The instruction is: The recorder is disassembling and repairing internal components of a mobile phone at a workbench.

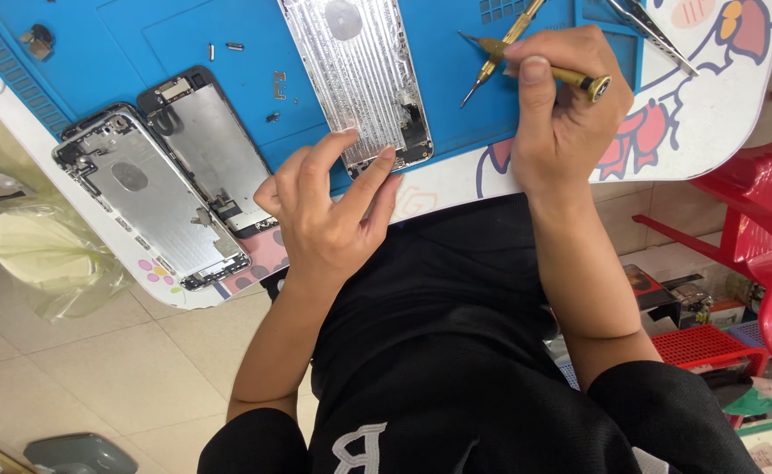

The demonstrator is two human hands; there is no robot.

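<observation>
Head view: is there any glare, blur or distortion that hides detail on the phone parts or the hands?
Head view: evenly lit and sharp; the ribbed silver phone housing under the left hand shows bright sheen that washes out some of its surface; the right hand and its brass-coloured screwdriver are crisp; the white table edge curves, which may be wide-angle distortion.

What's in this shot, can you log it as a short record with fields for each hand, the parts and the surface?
left hand: fingertips rest on the near end of the opened phone housing
right hand: grips a brass screwdriver, tip on the mat
surface: blue repair mat on a white table
other parts: second phone housing and a display assembly, side by side at the table edge
loose bits: small screws on the mat
also: tweezers at the far right
</observation>
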